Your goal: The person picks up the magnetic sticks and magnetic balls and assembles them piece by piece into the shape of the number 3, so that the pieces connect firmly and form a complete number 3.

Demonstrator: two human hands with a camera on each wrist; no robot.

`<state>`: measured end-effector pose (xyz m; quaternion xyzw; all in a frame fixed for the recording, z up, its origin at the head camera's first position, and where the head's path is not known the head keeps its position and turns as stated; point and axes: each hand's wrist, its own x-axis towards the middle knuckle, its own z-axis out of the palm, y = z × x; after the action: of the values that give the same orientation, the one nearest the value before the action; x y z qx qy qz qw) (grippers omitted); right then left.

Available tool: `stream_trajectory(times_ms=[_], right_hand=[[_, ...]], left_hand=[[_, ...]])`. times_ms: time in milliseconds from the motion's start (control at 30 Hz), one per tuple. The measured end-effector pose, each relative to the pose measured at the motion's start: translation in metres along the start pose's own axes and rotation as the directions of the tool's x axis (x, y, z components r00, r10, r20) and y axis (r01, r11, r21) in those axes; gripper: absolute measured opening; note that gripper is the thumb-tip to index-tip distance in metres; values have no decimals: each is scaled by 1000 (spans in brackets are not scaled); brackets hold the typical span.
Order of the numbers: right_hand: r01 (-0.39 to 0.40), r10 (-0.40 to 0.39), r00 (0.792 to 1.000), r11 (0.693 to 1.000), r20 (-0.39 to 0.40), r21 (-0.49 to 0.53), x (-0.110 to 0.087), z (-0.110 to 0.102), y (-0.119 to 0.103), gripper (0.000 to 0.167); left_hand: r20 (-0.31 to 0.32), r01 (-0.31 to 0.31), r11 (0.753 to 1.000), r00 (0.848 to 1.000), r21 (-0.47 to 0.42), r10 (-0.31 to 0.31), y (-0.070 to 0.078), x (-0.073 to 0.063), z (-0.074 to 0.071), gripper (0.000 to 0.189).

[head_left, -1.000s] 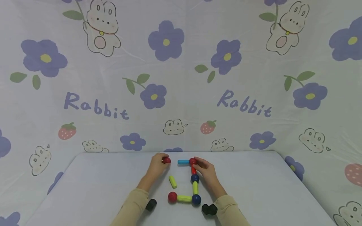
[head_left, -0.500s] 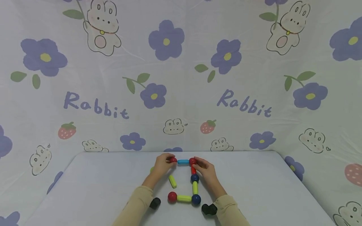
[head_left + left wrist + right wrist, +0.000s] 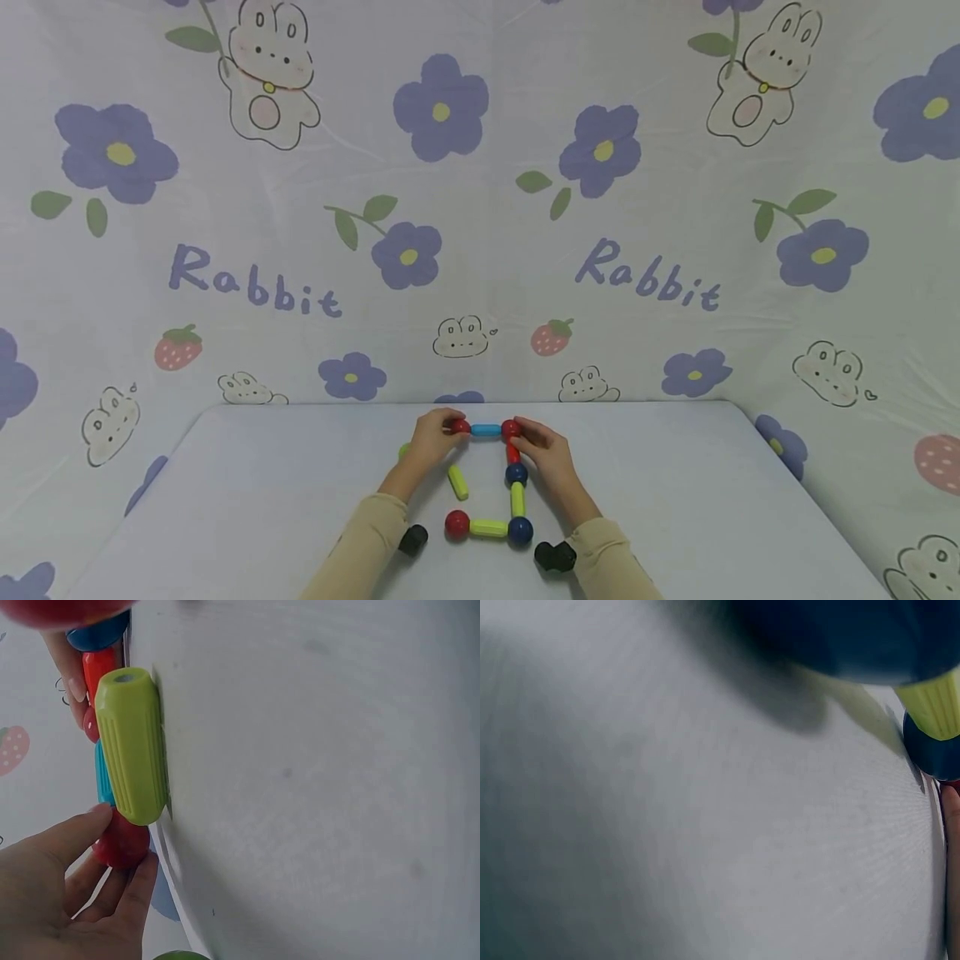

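At the far side of the table, my left hand (image 3: 429, 439) pinches a red ball (image 3: 124, 840) between thumb and fingers. This ball meets the left end of a light-blue rod (image 3: 486, 430). On the rod's other end is a second red ball (image 3: 511, 428), held by my right hand (image 3: 550, 450). From there a red rod (image 3: 513, 452), a blue ball (image 3: 516, 473) and a yellow-green rod (image 3: 518, 500) run toward me to a nearer blue ball (image 3: 521, 531). Another yellow-green rod (image 3: 489, 528) leads left to a third red ball (image 3: 457, 524).
A loose yellow-green rod (image 3: 458, 482) lies inside the shape. A green piece (image 3: 403, 451) shows partly behind my left wrist. Black wrist devices (image 3: 556, 556) sit beside both sleeves. The white table (image 3: 247, 500) ends at a patterned cloth backdrop (image 3: 480, 208).
My left hand has moved right with its red ball, closing the gap to the light-blue rod. The green piece has come into view behind that wrist. My right hand has stayed in place.
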<state>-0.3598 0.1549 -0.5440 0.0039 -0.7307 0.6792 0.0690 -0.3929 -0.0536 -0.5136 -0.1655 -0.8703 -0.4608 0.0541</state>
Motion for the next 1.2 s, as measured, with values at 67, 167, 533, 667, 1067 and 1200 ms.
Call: stream_trajectory(times_ms=[67, 167, 533, 667, 1067, 1200], right_hand=[[2, -2, 1000, 1000, 0, -3, 0, 0, 0, 40], [7, -7, 1000, 1000, 1, -9, 0, 0, 0, 40], [53, -53, 998, 999, 21, 5, 2, -1, 2, 42], [56, -57, 998, 998, 26, 25, 4, -1, 3, 41], [41, -41, 999, 999, 26, 14, 2, -2, 2, 41], [39, -40, 999, 999, 27, 18, 1, -2, 2, 42]], left_hand=[[4, -6, 1000, 1000, 1, 6, -1, 0, 0, 33], [6, -9, 1000, 1000, 5, 9, -1, 1, 0, 33], [0, -5, 1000, 1000, 6, 5, -5, 3, 2, 33], [2, 8, 1000, 1000, 10, -8, -6, 3, 3, 33], [-24, -43, 998, 999, 46, 44, -6, -2, 0, 41], [-68, -94, 995, 993, 29, 96, -6, -6, -3, 42]])
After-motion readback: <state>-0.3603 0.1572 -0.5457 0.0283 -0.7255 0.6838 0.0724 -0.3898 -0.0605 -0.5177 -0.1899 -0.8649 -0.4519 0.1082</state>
